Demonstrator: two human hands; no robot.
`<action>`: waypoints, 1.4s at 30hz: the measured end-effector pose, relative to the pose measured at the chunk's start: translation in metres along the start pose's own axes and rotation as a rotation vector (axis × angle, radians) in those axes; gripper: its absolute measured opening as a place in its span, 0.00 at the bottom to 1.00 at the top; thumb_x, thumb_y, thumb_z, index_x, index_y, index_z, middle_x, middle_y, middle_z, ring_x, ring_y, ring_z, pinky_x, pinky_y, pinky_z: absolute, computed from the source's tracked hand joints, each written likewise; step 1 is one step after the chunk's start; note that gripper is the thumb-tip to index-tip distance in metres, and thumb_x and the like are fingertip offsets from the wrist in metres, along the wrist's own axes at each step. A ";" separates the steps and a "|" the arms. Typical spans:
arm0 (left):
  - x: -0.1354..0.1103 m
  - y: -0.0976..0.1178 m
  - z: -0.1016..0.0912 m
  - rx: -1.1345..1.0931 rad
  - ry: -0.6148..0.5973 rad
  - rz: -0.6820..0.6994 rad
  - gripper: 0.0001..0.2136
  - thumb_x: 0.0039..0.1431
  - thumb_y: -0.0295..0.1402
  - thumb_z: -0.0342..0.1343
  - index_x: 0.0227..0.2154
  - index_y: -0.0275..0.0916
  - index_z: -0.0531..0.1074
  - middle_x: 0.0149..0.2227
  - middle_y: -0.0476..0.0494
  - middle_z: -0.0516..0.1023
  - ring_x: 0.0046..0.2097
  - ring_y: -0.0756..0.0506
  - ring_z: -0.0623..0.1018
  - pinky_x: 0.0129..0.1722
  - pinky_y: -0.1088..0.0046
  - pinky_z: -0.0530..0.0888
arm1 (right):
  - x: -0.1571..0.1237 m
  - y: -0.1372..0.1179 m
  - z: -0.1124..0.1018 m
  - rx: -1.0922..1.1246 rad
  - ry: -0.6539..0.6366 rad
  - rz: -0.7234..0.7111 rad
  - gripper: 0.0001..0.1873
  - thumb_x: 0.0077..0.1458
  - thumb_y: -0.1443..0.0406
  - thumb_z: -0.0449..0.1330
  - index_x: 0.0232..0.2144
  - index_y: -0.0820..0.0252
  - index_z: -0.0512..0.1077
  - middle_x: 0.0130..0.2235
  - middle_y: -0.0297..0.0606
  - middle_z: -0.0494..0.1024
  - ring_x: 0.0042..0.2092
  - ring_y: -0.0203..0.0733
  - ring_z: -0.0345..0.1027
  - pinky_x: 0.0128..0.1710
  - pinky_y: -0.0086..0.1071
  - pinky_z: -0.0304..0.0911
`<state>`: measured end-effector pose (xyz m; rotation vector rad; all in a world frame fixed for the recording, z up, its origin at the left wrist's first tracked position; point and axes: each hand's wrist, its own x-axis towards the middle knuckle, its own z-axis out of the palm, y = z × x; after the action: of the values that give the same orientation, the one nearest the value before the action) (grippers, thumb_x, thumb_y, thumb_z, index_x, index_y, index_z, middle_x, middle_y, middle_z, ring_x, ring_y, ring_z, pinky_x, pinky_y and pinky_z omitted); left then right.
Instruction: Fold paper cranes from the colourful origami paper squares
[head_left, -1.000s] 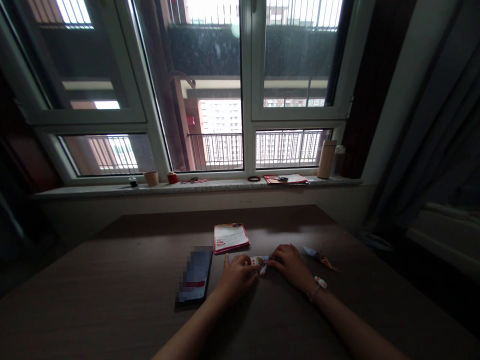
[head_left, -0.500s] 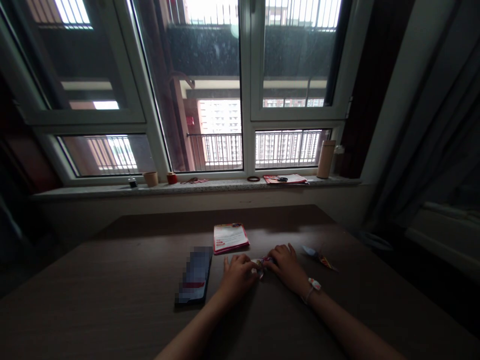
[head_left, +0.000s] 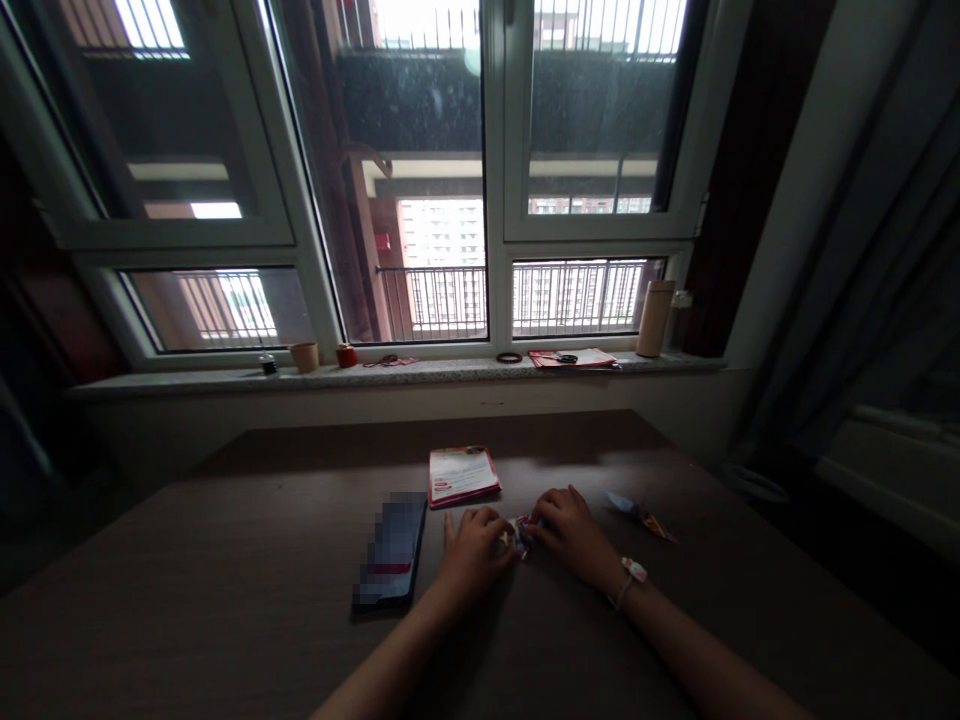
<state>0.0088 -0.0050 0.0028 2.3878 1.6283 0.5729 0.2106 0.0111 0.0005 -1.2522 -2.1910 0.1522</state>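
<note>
A small multicoloured crumpled piece (head_left: 522, 538), too small and dark to name, lies low over the table between my hands. My left hand (head_left: 475, 552) pinches its left side with thumb and index finger, while the other fingers are loosely bent. From the right, my right hand (head_left: 573, 530) closes its fingertips on the same piece, and a bracelet with a pale charm circles that wrist. Just beyond my left hand lies a stack of white cards with red edges (head_left: 463, 474). A phone (head_left: 396, 550), its screen partly blurred out, rests left of that hand.
Right of my right hand lies a pointed, colourful packet or wrapper (head_left: 642, 516). The brown table (head_left: 187, 560) reaches toward a windowsill (head_left: 442, 372). On the sill stand a paper cup (head_left: 305, 358), a red spool (head_left: 346, 356), scissors on papers (head_left: 568, 359) and a tan bottle (head_left: 655, 318).
My fingers have shifted slightly around the small piece, and more of its coloured surface shows between them. The view has moved a touch; the cards, phone and packet stay in place.
</note>
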 end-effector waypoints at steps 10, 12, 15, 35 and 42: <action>-0.003 -0.001 -0.004 0.017 0.015 -0.031 0.13 0.56 0.44 0.55 0.44 0.50 0.74 0.51 0.47 0.73 0.56 0.38 0.68 0.61 0.36 0.44 | -0.002 0.003 -0.011 0.029 -0.057 -0.037 0.09 0.54 0.59 0.62 0.39 0.51 0.76 0.44 0.36 0.74 0.48 0.44 0.66 0.62 0.50 0.43; -0.003 0.000 -0.004 0.025 0.025 -0.028 0.14 0.56 0.44 0.56 0.44 0.50 0.74 0.50 0.46 0.73 0.56 0.38 0.68 0.62 0.38 0.44 | -0.002 0.003 -0.011 0.017 -0.055 -0.040 0.10 0.54 0.59 0.62 0.39 0.51 0.76 0.43 0.36 0.74 0.48 0.44 0.66 0.60 0.47 0.48; -0.002 0.001 -0.006 0.020 0.015 -0.035 0.14 0.56 0.44 0.56 0.44 0.49 0.74 0.50 0.45 0.73 0.56 0.38 0.68 0.62 0.38 0.43 | -0.002 0.003 -0.009 0.001 -0.055 -0.040 0.10 0.54 0.59 0.62 0.40 0.52 0.76 0.42 0.38 0.74 0.46 0.44 0.66 0.53 0.40 0.57; 0.000 -0.002 -0.006 0.037 0.005 -0.020 0.14 0.57 0.44 0.54 0.45 0.51 0.73 0.51 0.46 0.72 0.55 0.38 0.68 0.60 0.41 0.49 | -0.003 0.001 -0.002 -0.079 -0.084 -0.013 0.11 0.58 0.59 0.58 0.43 0.49 0.77 0.42 0.37 0.74 0.45 0.43 0.66 0.49 0.35 0.59; 0.005 -0.008 0.000 0.052 0.025 0.013 0.13 0.59 0.43 0.52 0.44 0.51 0.74 0.50 0.46 0.73 0.54 0.39 0.67 0.59 0.49 0.55 | -0.002 -0.002 -0.002 -0.107 -0.094 -0.007 0.12 0.59 0.58 0.57 0.43 0.49 0.77 0.43 0.38 0.74 0.46 0.43 0.66 0.48 0.35 0.59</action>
<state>0.0036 0.0023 0.0009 2.4399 1.6590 0.5713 0.2112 0.0078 0.0016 -1.3202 -2.3103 0.0946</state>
